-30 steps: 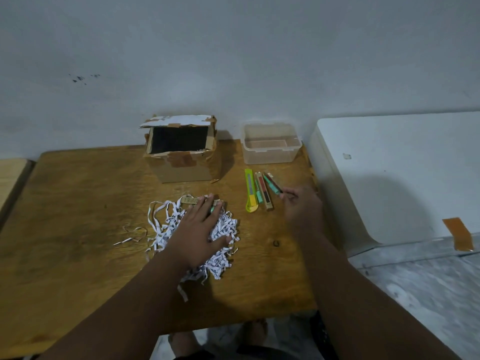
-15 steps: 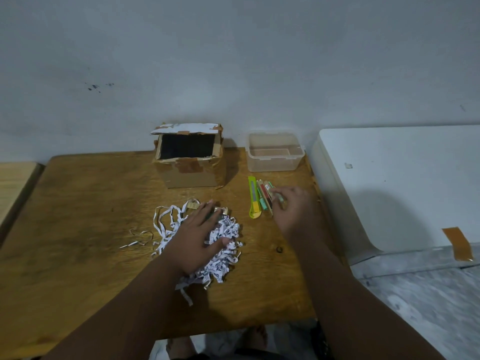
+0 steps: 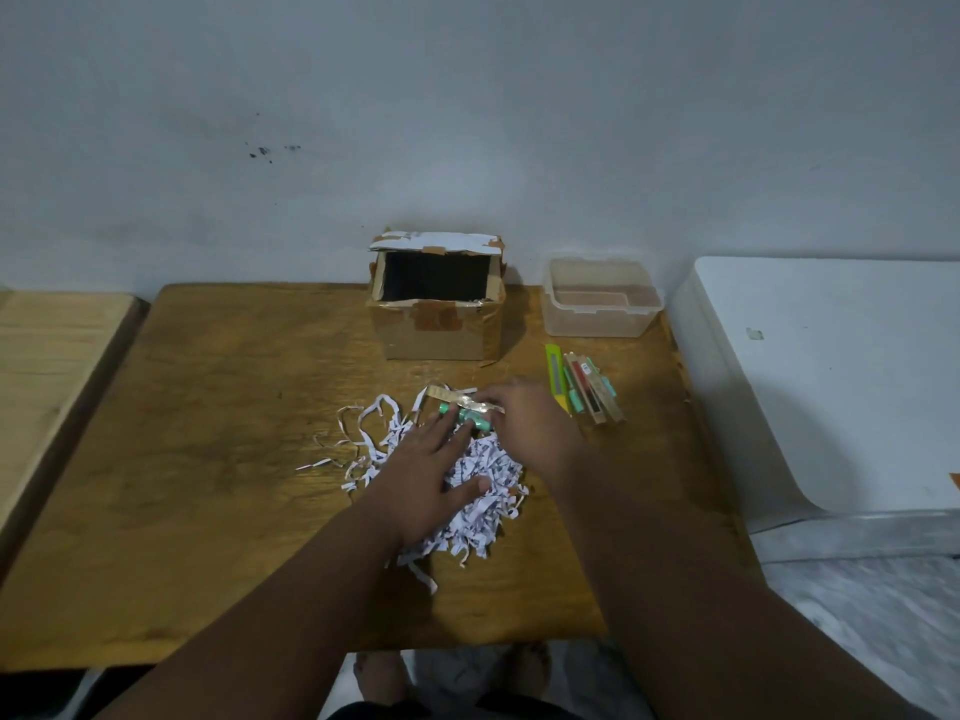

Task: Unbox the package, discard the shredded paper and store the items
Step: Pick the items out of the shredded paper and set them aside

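Green item [image 3: 464, 415]: lies crosswise atop shredded paper [image 3: 480, 470], at both hands' fingertips.
Right hand [image 3: 524, 423]: nearer, fingers closing on it (grip unclear).
Left hand [image 3: 426, 475]: spread flat, pinning paper.

Both forearms are showing bare, no sleeves, no watch or rings visible on left hand [image 3: 423, 472] or right hand [image 3: 530, 426]. Feet below the desk's near edge are looking bare too; dark clothing is showing at bottom, too dim for detail.
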